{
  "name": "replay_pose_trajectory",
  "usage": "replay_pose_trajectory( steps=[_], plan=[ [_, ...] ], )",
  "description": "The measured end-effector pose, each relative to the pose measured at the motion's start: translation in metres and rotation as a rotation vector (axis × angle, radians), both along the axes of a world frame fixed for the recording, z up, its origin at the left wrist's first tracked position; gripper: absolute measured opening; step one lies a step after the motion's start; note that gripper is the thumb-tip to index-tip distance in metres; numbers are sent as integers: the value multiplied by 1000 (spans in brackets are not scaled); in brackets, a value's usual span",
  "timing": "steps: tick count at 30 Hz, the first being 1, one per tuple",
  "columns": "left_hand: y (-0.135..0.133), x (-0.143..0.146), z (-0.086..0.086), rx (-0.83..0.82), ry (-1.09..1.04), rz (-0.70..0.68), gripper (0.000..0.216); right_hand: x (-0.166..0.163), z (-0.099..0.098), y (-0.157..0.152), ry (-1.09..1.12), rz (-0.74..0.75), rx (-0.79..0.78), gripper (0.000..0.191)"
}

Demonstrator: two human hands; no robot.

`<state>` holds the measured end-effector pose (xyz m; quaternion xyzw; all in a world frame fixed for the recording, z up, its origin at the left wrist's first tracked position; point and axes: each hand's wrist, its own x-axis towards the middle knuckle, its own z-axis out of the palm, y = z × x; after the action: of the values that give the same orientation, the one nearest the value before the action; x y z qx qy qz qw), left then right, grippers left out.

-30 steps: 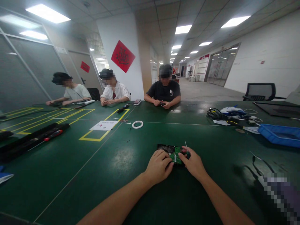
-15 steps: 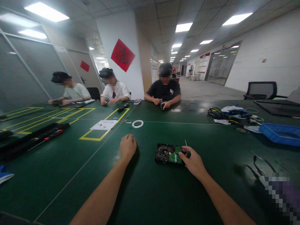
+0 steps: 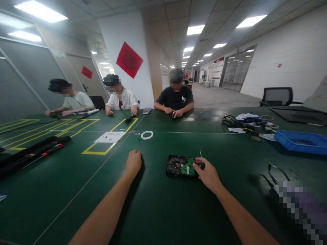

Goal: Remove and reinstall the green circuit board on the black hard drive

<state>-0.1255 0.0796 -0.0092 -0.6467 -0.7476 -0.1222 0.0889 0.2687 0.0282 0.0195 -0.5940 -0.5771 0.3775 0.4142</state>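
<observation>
Forearms both out over the dark green table mat [image 3: 163,211]. Left hand [image 3: 133,162] rests knuckles-down on the mat, well left of the work, fingers curled together. Whether anything small sits inside the fist, I cannot tell. Right hand [image 3: 208,175] is clamped on a small thin-shafted screwdriver [image 3: 200,156], with its fingertips touching the right end of the flat black metal hard drive [image 3: 176,166]. The shaft sticks up and away from me, tip clear of the drive.

Drive lies flat on the mat just ahead, between my hands but close to the right one. Underside up. Long axis runs left to right across my view. The end with the green circuit board [image 3: 188,167] points toward my right hand, the bare cast end toward the left.

Progress, as I judge it: board sits on the drive, not lifted. Screws are too small to make out, so how many are out I cannot say. No loose board or cover lies beside it.

Further out: white ring [image 3: 147,135], and a white paper sheet [image 3: 109,137] inside a yellow tape outline [image 3: 95,153]. Left, a long black tool case [image 3: 28,156]. Right, a blue plastic tray [image 3: 301,141] and a tangle of cables [image 3: 231,121]. Far edge: three people seated, hands on their own pieces.
</observation>
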Motion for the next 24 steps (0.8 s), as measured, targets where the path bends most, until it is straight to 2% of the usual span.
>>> replay_pose_trajectory(
  steps=[4,8,17,24],
  plan=[
    [4,-17,2,-23,-7,-57,40,-1,3,-1,2,1,-7,33],
    [9,-26,-1,-6,-34,-48,36,-3,9,-3,-21,-6,-27,32],
    [14,-28,-7,28,-49,-35,30,-5,7,0,-65,-11,-30,34],
    [13,-26,-6,98,-40,-10,36,-3,4,2,-49,11,-37,34]
  ],
)
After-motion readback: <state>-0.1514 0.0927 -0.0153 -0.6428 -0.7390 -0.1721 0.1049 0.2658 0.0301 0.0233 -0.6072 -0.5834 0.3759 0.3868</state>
